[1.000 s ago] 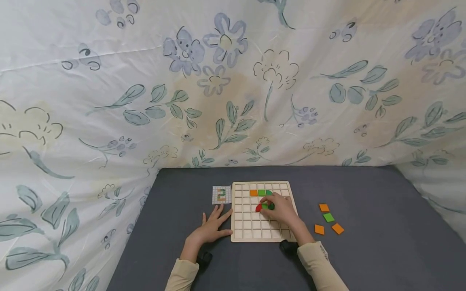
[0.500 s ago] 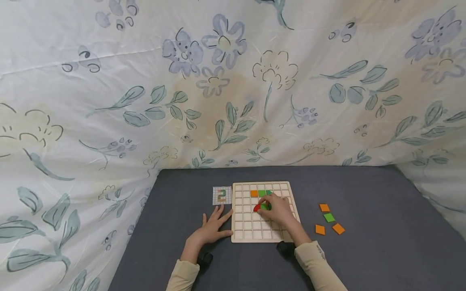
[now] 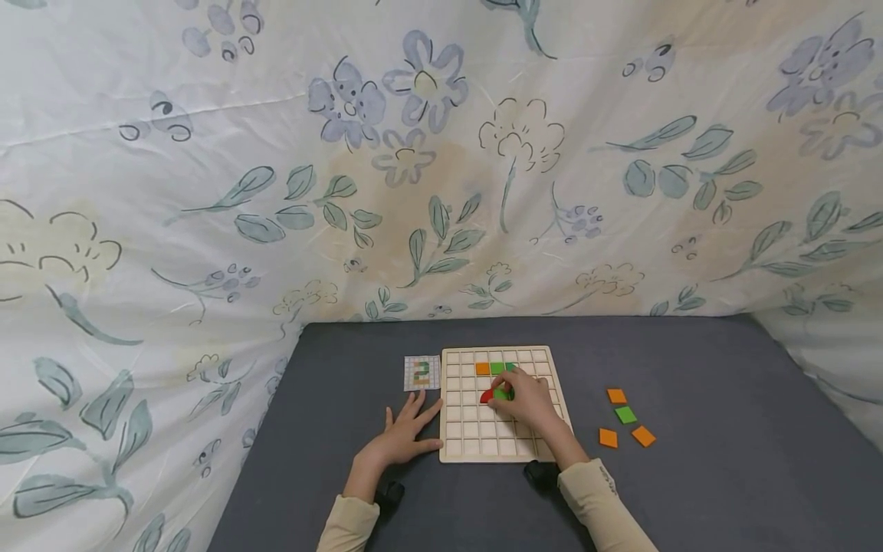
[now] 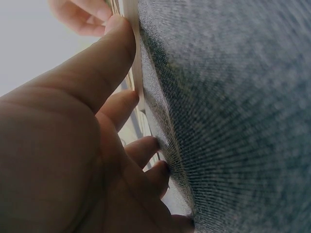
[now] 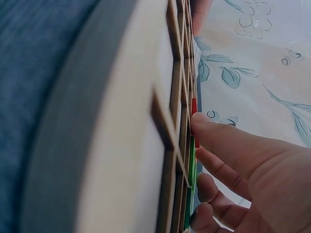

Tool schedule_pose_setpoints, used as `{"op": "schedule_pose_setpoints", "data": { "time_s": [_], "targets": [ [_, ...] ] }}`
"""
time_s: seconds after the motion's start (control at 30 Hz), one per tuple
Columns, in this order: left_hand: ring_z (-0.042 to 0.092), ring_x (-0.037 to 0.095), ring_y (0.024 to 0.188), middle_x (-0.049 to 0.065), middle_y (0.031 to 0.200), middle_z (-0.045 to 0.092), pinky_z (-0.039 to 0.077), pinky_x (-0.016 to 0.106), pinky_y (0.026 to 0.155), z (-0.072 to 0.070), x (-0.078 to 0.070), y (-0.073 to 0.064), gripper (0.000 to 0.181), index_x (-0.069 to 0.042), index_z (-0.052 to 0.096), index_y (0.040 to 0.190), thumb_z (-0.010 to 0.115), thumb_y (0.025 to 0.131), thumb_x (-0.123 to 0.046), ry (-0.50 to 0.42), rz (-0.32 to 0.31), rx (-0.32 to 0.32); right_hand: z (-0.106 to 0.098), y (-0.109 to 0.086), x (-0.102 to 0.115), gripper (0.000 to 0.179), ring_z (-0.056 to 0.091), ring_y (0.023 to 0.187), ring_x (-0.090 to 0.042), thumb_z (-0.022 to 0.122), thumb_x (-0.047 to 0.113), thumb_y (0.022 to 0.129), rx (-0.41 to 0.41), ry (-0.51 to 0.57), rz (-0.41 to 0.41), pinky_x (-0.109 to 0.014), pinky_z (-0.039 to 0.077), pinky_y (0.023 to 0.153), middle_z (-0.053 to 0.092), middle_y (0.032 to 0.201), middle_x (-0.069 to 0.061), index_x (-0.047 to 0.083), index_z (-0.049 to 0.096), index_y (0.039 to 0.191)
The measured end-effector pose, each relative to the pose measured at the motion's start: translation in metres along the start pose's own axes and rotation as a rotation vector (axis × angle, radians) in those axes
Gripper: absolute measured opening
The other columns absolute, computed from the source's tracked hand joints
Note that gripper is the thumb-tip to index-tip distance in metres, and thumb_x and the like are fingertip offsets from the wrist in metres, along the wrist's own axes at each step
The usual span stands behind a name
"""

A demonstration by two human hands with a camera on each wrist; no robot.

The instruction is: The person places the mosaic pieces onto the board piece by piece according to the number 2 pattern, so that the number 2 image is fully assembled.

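Note:
A wooden grid board (image 3: 490,459) lies on the dark table. My right hand (image 3: 530,400) is over its middle, thumb and forefinger pinching a red tile with a curved edge (image 3: 486,396). In the right wrist view, the thumb tip presses against the red tile (image 5: 194,104), close over the grid. Just right of it sits a green tile (image 3: 500,394), partly covered by the fingers. Farther up the board, an orange tile (image 3: 482,369) and a green tile (image 3: 497,368) sit in one row with a darker green piece (image 3: 510,367). My left hand (image 3: 398,442) lies with spread fingers, thumb and forefinger touching the board's left edge.
A small card with a coloured grid pattern (image 3: 421,373) lies against the board's upper left side. To the right of the board are several loose orange tiles (image 3: 608,438) and one green tile (image 3: 625,415). A floral cloth (image 3: 441,169) hangs behind the table (image 3: 345,360).
My right hand has shifted slightly left with the red tile, covering an orange patch seen beside it earlier. The left hand stays at the board's edge.

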State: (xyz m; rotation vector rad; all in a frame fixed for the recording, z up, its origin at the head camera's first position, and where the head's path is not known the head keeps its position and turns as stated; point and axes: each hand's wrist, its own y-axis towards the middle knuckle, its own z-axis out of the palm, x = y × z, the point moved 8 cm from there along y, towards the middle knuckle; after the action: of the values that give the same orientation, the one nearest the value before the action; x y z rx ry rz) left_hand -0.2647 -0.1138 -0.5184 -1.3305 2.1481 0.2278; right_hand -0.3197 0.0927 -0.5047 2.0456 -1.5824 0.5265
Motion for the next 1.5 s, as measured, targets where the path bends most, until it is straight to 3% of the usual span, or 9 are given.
{"op": "schedule_pose_setpoints", "data": {
  "time_s": [0.37, 0.57, 0.83, 1.27, 1.5],
  "targets": [
    [0.004, 0.041, 0.141, 0.021, 0.154, 0.01, -0.005, 0.071, 0.102, 0.0, -0.001, -0.001, 0.071, -0.013, 0.029, 0.147, 0.06, 0.089, -0.037, 0.0, 0.0, -0.004, 0.001, -0.002, -0.002, 0.02, 0.048, 0.069, -0.011, 0.078, 0.03, 0.075, -0.005, -0.008, -0.011, -0.046, 0.03, 0.079, 0.054, 0.076, 0.004, 0.022, 0.067, 0.09],
    [0.004, 0.041, 0.141, 0.021, 0.154, 0.01, -0.005, 0.071, 0.102, 0.0, -0.001, -0.002, 0.071, -0.013, 0.029, 0.147, 0.06, 0.089, -0.037, -0.008, 0.001, -0.002, 0.001, -0.002, -0.003, 0.018, 0.057, 0.085, -0.021, 0.078, 0.029, 0.075, -0.005, 0.007, -0.003, -0.05, 0.03, 0.085, 0.055, 0.076, 0.006, 0.022, 0.066, 0.088],
    [0.002, 0.041, 0.141, 0.02, 0.154, 0.009, -0.006, 0.071, 0.102, 0.001, -0.001, -0.001, 0.071, -0.014, 0.028, 0.147, 0.061, 0.089, -0.037, -0.012, 0.005, -0.006, -0.003, -0.004, -0.005, 0.018, 0.052, 0.074, -0.011, 0.078, 0.03, 0.075, -0.005, 0.005, -0.002, -0.051, 0.031, 0.083, 0.056, 0.081, 0.004, 0.023, 0.068, 0.088],
    [0.003, 0.042, 0.141, 0.021, 0.154, 0.01, -0.006, 0.071, 0.102, -0.001, 0.0, -0.003, 0.071, -0.013, 0.029, 0.147, 0.061, 0.088, -0.037, -0.014, 0.004, -0.006, -0.016, -0.008, -0.01, 0.023, 0.051, 0.074, -0.014, 0.077, 0.028, 0.077, 0.003, 0.04, 0.003, -0.056, 0.026, 0.09, 0.054, 0.082, 0.001, 0.018, 0.069, 0.096],
    [0.003, 0.041, 0.141, 0.02, 0.154, 0.01, -0.005, 0.071, 0.102, -0.001, 0.001, -0.003, 0.071, -0.013, 0.029, 0.147, 0.06, 0.089, -0.038, -0.007, 0.01, -0.002, -0.024, -0.012, -0.011, 0.023, 0.046, 0.069, -0.013, 0.076, 0.026, 0.078, -0.007, 0.021, -0.005, -0.045, 0.025, 0.077, 0.054, 0.08, -0.001, 0.016, 0.069, 0.097]
  ]
}}
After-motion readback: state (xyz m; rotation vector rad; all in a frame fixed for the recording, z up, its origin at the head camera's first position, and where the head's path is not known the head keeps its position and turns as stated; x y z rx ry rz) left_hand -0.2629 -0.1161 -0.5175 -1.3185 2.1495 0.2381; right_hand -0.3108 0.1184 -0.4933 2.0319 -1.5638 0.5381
